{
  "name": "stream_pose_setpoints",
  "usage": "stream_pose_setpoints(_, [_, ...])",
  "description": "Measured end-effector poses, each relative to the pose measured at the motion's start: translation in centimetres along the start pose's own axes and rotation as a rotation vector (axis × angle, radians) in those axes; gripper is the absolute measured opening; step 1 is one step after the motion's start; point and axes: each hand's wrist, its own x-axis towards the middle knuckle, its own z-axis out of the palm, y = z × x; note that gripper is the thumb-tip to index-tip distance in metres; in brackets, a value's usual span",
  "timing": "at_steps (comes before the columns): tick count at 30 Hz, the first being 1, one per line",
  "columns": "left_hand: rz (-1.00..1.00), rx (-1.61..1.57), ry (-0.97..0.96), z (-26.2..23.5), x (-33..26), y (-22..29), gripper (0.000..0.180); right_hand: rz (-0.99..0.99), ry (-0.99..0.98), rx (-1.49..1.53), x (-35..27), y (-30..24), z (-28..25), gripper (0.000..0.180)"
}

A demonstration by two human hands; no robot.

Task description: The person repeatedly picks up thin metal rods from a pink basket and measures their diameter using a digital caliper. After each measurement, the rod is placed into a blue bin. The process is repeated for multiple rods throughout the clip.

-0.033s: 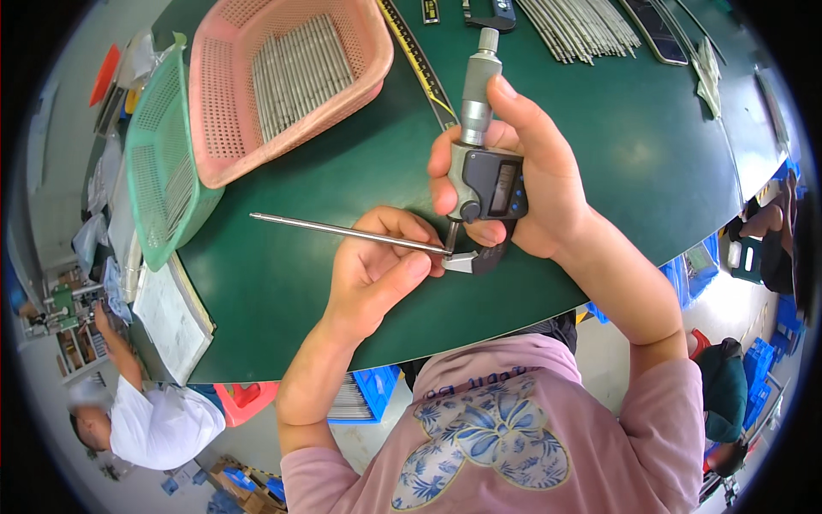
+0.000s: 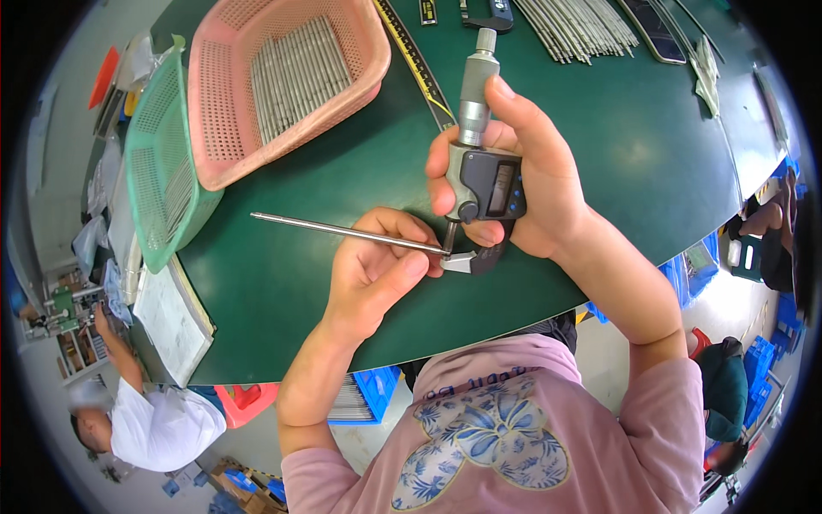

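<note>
My left hand (image 2: 377,270) pinches a thin metal rod (image 2: 330,228) near its right end, and the rest of the rod sticks out to the left above the table. Around a digital micrometer (image 2: 482,184) my right hand (image 2: 539,171) is closed, with the thumb up beside the thimble and the fingers around the frame. The micrometer stands nearly upright, thimble at the top and display facing up. The rod's right end lies at the gap between spindle and anvil; whether both faces touch it is too small to tell.
A pink basket (image 2: 205,158) with many metal rods stands at the far left, beside a green basket (image 2: 141,180). A tape measure strip (image 2: 419,68), a bundle of rods (image 2: 574,30) and a phone (image 2: 655,34) lie farther back. Papers (image 2: 175,321) rest at the left edge.
</note>
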Motion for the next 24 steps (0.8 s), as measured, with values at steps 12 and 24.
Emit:
stream_pose_setpoints(12, [0.046,-0.04,0.03,-0.01,-0.03,-0.15,0.016,0.052,-0.029,0.045,0.06,-0.19,0.12,0.065])
stream_pose_setpoints(24, [0.112,-0.011,-0.071,-0.38,0.17,-0.39,0.017,0.076,-0.028,0.059,0.1,0.14,-0.11,0.064])
